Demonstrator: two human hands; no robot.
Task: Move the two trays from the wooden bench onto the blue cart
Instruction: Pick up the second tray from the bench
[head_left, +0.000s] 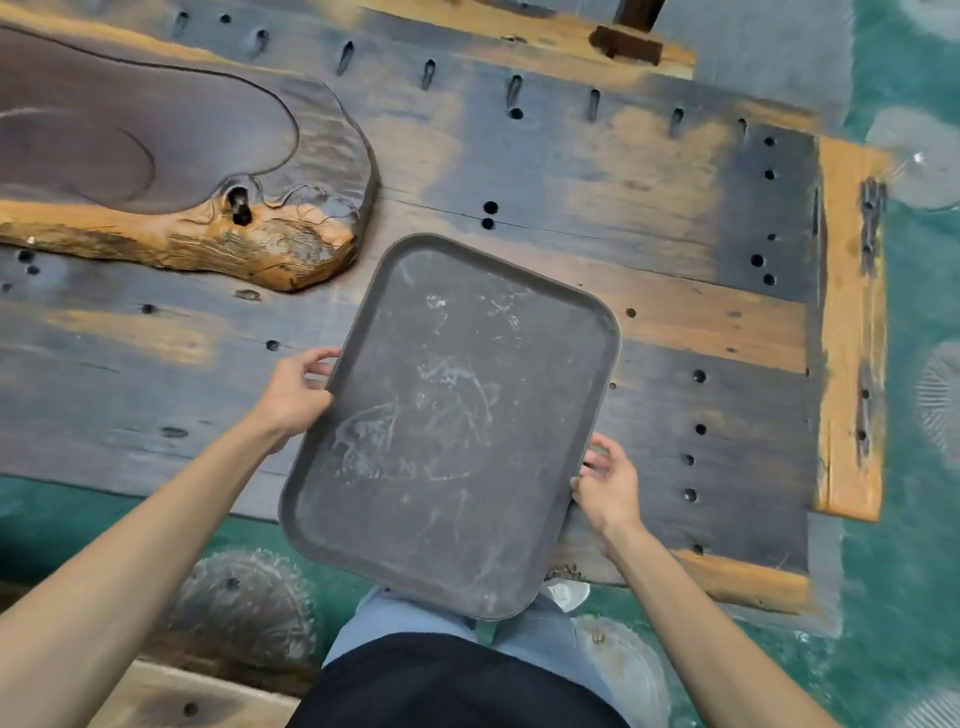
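I see one tray (447, 415), dark grey, rectangular with rounded corners and a low raised rim, its scuffed face up. It sits skewed, far end over the bench (649, 218), near end past the bench's near edge.

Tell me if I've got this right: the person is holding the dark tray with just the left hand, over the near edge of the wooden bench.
Not quite. The head view shows both hands on the dark tray: the left hand grips its left rim and the right hand its right rim. The rest holds: it is over the wooden bench's near edge.
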